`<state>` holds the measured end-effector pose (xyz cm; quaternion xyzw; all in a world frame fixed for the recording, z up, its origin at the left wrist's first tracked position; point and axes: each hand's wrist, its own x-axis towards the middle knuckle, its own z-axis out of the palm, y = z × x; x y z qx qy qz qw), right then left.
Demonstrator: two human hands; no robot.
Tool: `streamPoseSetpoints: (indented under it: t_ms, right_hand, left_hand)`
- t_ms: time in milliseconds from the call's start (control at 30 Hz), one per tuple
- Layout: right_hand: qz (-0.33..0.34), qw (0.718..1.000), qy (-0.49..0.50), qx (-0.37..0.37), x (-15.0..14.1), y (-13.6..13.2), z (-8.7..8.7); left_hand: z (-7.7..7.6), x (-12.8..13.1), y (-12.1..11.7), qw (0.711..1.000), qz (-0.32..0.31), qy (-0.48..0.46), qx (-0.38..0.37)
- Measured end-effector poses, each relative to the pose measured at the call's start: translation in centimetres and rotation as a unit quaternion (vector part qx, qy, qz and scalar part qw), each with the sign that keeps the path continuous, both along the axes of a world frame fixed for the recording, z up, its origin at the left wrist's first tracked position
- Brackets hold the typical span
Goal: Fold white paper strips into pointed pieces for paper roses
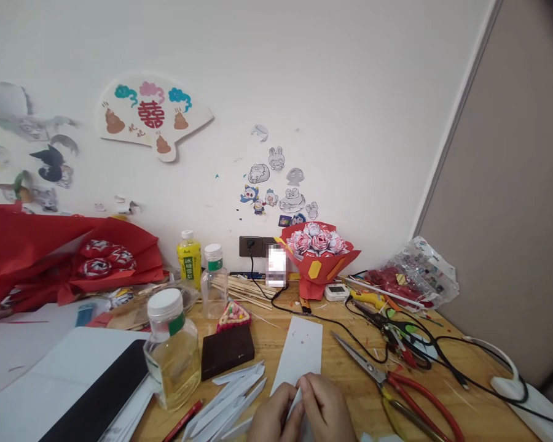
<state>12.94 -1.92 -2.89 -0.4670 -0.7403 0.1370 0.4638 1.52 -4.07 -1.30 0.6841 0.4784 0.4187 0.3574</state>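
Low in the view, my left hand (273, 417) and my right hand (326, 410) are close together, fingers pinched on a small folded piece of white paper (296, 400). Much of that piece is hidden by the fingers. Under and beyond the hands a long white paper strip (299, 347) lies flat on the table, with a few small bits on it. Left of my left hand is a loose pile of folded white paper strips (233, 393). Scissors (373, 371) with red handles lie open to the right of my right hand.
A clear jar (172, 362) with yellowish liquid, a dark box (228, 351) and a red pen (184, 420) stand or lie to the left. Behind are a red-wrapped paper bouquet (320, 258), a yellow bottle (188, 261) and wooden sticks (249, 288). Black cable (322, 318) crosses the table.
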Motion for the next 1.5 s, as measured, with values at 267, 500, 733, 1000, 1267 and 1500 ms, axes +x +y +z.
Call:
streamPoseSetpoints:
  t_ms: [267,500,733,1000,1267,1500]
  right_hand:
    - [-0.051,0.995,0.058,-0.059,0.0,0.2,0.1]
    - [0.033,0.979,0.135,-0.150,0.3,1.2,0.0]
    - [0.039,0.955,0.240,-0.173,0.6,1.1,0.3]
    - [0.069,0.923,0.313,-0.211,0.3,1.1,0.1]
    - [0.094,0.918,0.327,-0.202,0.3,1.2,0.8]
    - [0.127,0.918,0.297,-0.230,0.2,0.9,0.7]
  left_hand:
    - [-1.2,0.3,1.0,0.975,-0.055,-0.113,-0.183]
    - [-1.4,0.0,1.6,0.963,-0.058,-0.152,-0.213]
    - [-0.2,-0.3,1.2,0.964,-0.057,-0.137,-0.222]
    - [0.4,-0.3,1.1,0.952,-0.073,-0.171,-0.243]
    - [-0.2,-0.7,1.8,0.930,-0.137,-0.233,-0.250]
    - [0.1,-0.5,1.2,0.939,-0.133,-0.217,-0.231]
